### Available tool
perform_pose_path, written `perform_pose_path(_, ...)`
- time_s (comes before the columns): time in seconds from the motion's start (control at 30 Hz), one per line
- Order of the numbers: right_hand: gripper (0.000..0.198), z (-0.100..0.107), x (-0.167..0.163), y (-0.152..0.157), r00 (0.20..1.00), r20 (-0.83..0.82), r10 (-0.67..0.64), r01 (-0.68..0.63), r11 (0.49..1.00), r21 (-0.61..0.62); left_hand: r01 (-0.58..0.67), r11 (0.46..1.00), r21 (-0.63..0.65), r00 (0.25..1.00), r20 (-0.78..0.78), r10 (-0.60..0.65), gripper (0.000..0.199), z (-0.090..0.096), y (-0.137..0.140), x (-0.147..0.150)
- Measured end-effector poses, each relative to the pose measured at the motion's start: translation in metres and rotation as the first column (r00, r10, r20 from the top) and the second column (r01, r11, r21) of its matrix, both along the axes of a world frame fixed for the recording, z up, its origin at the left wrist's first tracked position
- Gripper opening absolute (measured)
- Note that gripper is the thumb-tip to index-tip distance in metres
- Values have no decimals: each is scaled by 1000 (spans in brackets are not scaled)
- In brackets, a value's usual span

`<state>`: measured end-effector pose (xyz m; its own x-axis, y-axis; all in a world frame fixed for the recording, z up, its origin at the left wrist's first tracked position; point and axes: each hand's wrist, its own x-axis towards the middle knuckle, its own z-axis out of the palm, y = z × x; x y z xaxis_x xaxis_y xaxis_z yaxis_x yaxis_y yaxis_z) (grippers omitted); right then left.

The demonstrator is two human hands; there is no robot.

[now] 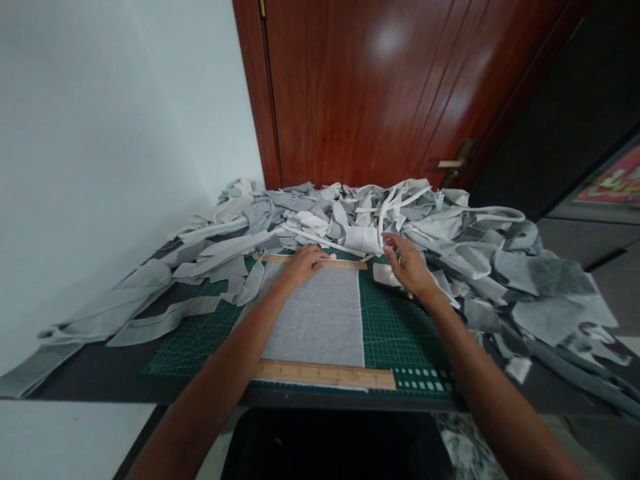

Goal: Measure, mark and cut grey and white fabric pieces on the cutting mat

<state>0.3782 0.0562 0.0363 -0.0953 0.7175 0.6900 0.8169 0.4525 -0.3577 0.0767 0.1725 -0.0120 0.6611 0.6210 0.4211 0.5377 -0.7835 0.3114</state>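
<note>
Gray cloth (315,313) lay nearer us than our left hand (304,263), which rested on the wooden ruler (345,265), its grip unclear, while our right hand (407,263), fingers parted, hovered beside the white roll (361,239), as we apparently steadied the ruler, needing even pressure next.

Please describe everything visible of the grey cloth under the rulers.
The grey cloth looks soft and finely mottled, lying flat on the green mat. The far wooden ruler crosses its far end; the near wooden ruler crosses its near end. Its right edge looks straight and pale; the left arm hides part of its left side.
</note>
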Motion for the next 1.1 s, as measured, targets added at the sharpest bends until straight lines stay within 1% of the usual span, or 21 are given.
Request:
perform_pose_path(0.1, 38, -10, 38, 9, 998, 44, -49, 49, 999, 14, -30, 999, 27, 999, 36, 29, 28, 4, -3, 1)
perform_pose_path(0.2, 31, -20, 57, 10, 996, 57, -66, 66, 998, -9, -49, 998, 48, 993, 106, 44, 26, 8, -5, 0)
perform_pose_path(0.27, 28, -24, 57, 8, 997, 59, -51, 53, 998, -27, -43, 998, 55, 989, 141, 34, 28, 12, -5, -1)
perform_pose_path(0.33, 26, -25, 50, 5, 997, 69, -19, 22, 999, -29, -34, 998, 61, 985, 173, 23, 29, 16, -6, -3)
perform_pose_path(0.47, 25, -20, 35, -2, 994, 96, 44, -43, 999, -14, -33, 997, 64, 976, 216, 19, 33, 26, -9, -3)
perform_pose_path(0.53, 25, -18, 32, -5, 994, 95, 52, -52, 999, -8, -24, 998, 60, 984, 175, 13, 34, 34, -11, -6)
perform_pose_path(0.63, 23, -19, 34, -6, 995, 85, 47, -47, 999, -5, 36, 997, 73, 999, 11, -37, 35, 49, -14, -18)
perform_pose_path(0.7, 23, -21, 36, -5, 996, 76, 47, -47, 999, -5, 79, 993, 92, 993, -93, -70, 37, 56, -16, -34)
perform_pose_path(0.77, 23, -21, 33, -5, 996, 61, 62, -62, 998, -10, 94, 990, 109, 987, -143, -78, 39, 58, -18, -54)
perform_pose_path(0.87, 22, -15, 17, -12, 990, 39, 138, -137, 990, -17, 64, 990, 123, 989, -139, -46, 42, 50, -24, -84)
perform_pose_path(0.93, 22, -8, -3, -21, 971, 29, 237, -236, 971, -25, 19, 992, 126, 994, -109, -6, 41, 39, -27, -99)
perform_pose_path(1.0, 22, -3, -29, -34, 925, 34, 379, -376, 925, -58, 15, 993, 114, 995, -96, -4, 40, 29, -29, -107)
perform_pose_path(1.03, 22, -2, -44, -40, 888, 39, 457, -453, 888, -82, 32, 994, 108, 995, -100, -22, 38, 24, -30, -108)
perform_pose_path(1.1, 23, -3, -72, -53, 783, 69, 619, -604, 781, -157, 89, 991, 99, 990, -118, -77, 37, 18, -27, -107)
